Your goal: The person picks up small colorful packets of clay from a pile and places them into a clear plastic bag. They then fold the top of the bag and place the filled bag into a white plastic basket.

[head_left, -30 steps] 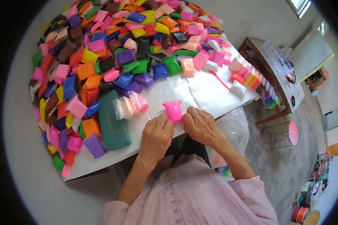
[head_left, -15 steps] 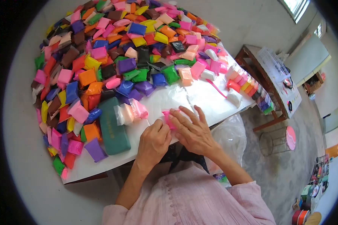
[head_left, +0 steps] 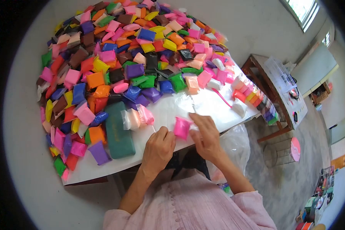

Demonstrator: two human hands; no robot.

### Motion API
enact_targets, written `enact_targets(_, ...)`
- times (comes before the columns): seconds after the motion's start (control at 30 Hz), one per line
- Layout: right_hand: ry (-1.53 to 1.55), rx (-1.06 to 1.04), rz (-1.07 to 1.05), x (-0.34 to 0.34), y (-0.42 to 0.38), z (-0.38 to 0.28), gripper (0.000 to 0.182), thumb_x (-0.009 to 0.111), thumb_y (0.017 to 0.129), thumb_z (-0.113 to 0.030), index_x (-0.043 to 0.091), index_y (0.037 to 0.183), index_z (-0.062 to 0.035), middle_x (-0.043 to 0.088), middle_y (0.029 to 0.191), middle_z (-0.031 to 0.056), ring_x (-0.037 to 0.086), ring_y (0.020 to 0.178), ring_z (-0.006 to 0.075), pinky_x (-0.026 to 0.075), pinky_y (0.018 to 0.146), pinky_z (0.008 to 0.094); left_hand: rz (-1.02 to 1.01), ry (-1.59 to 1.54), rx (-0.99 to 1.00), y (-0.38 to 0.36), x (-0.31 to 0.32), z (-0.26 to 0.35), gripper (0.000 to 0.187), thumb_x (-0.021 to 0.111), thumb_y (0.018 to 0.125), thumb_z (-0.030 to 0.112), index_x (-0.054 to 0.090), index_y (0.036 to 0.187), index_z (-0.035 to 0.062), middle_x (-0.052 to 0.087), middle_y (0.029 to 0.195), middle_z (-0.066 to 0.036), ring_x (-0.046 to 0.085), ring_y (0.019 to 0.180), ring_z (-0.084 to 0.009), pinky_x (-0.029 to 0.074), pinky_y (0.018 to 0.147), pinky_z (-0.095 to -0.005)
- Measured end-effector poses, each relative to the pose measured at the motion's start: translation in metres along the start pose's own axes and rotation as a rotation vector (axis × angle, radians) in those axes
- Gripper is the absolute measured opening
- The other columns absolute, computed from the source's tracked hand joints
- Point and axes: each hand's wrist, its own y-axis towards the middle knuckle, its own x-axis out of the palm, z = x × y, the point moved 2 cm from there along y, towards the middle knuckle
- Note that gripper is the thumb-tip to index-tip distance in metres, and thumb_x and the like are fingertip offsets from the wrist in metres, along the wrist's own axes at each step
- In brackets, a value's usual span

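Note:
A small clear packet of bright pink, clay-like material [head_left: 182, 127] lies at the near edge of the white table, between my two hands. Just left of it, my left hand [head_left: 158, 148] is closed with its fingers curled in; whatever they may hold is hidden. At the packet's right edge is my right hand [head_left: 207, 136], its fingers bent and thumb apart from them. To the left, a pair of pale peach and pink packets [head_left: 138, 117] rests beside a dark green case [head_left: 119, 130].
A large heap of coloured packets [head_left: 99, 69] covers the table's back and left. Stacked packets [head_left: 257, 97] and a pink stick [head_left: 222, 98] lie to the right. A clear plastic bag [head_left: 235, 143] hangs beside the near edge. Beyond stand a wooden desk [head_left: 272, 88] and a stool [head_left: 281, 151].
My right hand has slid right, off the top of the pink packet, which now shows fully. My left hand stays curled, slightly lower in view. The whole view has shifted a little.

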Motion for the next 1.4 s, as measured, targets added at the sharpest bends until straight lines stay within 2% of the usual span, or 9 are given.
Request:
enact_targets(0.1, 0.084, 0.432, 0.063, -0.011, 0.0, -0.008, 0.039, 0.065, 0.089, -0.011, 0.057, 0.125, 0.0007, 0.062, 0.113, 0.0178, 0.063, 0.08, 0.025, 0.051, 0.071, 0.032, 0.086, -0.057, -0.004, -0.002, 0.0, 0.0, 0.012, 0.064, 0.083, 0.002, 0.052, 0.083, 0.0018, 0.05, 0.084, -0.013, 0.056, 0.075, -0.0318, 0.047, 0.067, -0.0419)
enact_targets(0.13, 0.072, 0.406, 0.143, -0.01, 0.002, -0.008, 0.034, 0.062, 0.094, -0.015, 0.057, 0.122, 0.0034, 0.064, 0.101, 0.0129, 0.058, 0.067, 0.0156, 0.047, 0.061, 0.0285, 0.121, -0.084, 0.001, -0.002, -0.001, -0.001, 0.012, 0.064, 0.083, 0.001, 0.052, 0.083, 0.0017, 0.05, 0.085, -0.013, 0.056, 0.075, -0.0315, 0.046, 0.067, -0.0418)
enact_targets(0.27, 0.944, 0.888, -0.238, 0.002, 0.01, 0.006, 0.031, 0.058, 0.098, -0.024, 0.06, 0.11, 0.0044, 0.055, 0.076, -0.0005, 0.046, 0.06, 0.0056, 0.036, 0.051, 0.022, 0.211, -0.138, 0.02, -0.004, -0.005, 0.0, 0.011, 0.064, 0.084, 0.0, 0.056, 0.091, -0.0005, 0.053, 0.089, -0.013, 0.056, 0.076, -0.0319, 0.047, 0.068, -0.0414)
enact_targets(0.4, 1.42, 0.871, -0.51, 0.012, 0.018, 0.018, 0.034, 0.061, 0.093, -0.016, 0.059, 0.118, 0.0062, 0.049, 0.072, -0.0039, 0.036, 0.057, 0.0033, 0.027, 0.049, 0.0187, 0.259, -0.171, 0.005, -0.008, -0.003, -0.004, 0.013, 0.064, 0.087, 0.001, 0.058, 0.098, -0.002, 0.054, 0.092, -0.014, 0.058, 0.08, -0.0334, 0.048, 0.069, -0.0414)
enact_targets(0.7, 1.21, 0.78, -0.542, 0.022, 0.054, 0.011, 0.028, 0.071, 0.084, -0.014, 0.064, 0.106, 0.0006, 0.058, 0.08, -0.0009, 0.047, 0.063, 0.005, 0.036, 0.053, 0.0213, 0.333, -0.266, -0.221, -0.005, -0.005, -0.005, 0.013, 0.062, 0.091, 0.005, 0.056, 0.101, -0.002, 0.053, 0.09, -0.017, 0.058, 0.075, -0.035, 0.047, 0.066, -0.0425)
enact_targets(0.93, 0.506, 0.19, -0.437, 0.069, 0.078, 0.015, 0.037, 0.076, 0.075, -0.009, 0.06, 0.107, 0.0006, 0.059, 0.093, 0.0127, 0.062, 0.071, 0.0188, 0.05, 0.063, 0.0299, 0.431, -0.233, -0.311, -0.004, -0.009, -0.008, 0.009, 0.058, 0.09, 0.001, 0.054, 0.098, -0.0017, 0.054, 0.087, -0.017, 0.058, 0.071, -0.0332, 0.047, 0.063, -0.0416)
enact_targets(1.13, 0.337, 0.122, -0.368, 0.079, 0.07, 0.013, 0.045, 0.075, 0.075, -0.007, 0.054, 0.113, 0.0008, 0.056, 0.1, 0.0182, 0.065, 0.075, 0.0301, 0.054, 0.067, 0.0385, 0.453, -0.251, -0.279, -0.004, -0.004, -0.012, 0.007, 0.058, 0.087, -0.002, 0.055, 0.094, -0.0004, 0.052, 0.084, -0.013, 0.053, 0.065, -0.0252, 0.044, 0.059, -0.0355)
enact_targets(1.23, 0.282, 0.108, -0.361, 0.077, 0.069, 0.005, 0.052, 0.074, 0.075, -0.007, 0.05, 0.12, 0.0009, 0.055, 0.103, 0.0197, 0.065, 0.076, 0.0331, 0.054, 0.067, 0.0403, 0.399, -0.253, -0.3, -0.005, -0.005, -0.011, 0.01, 0.057, 0.088, -0.002, 0.054, 0.097, -0.0017, 0.053, 0.086, -0.018, 0.057, 0.077, -0.0377, 0.047, 0.067, -0.0442)
enact_targets(1.4, 0.164, 0.186, -0.381, 0.078, 0.064, -0.003, 0.061, 0.073, 0.076, -0.006, 0.044, 0.129, 0.002, 0.052, 0.108, 0.0216, 0.064, 0.084, 0.0366, 0.053, 0.071, 0.0445, 0.38, -0.237, -0.29, -0.005, -0.004, -0.01, 0.012, 0.058, 0.087, -0.002, 0.055, 0.098, -0.0016, 0.054, 0.088, -0.018, 0.059, 0.077, -0.0383, 0.049, 0.067, -0.0444)
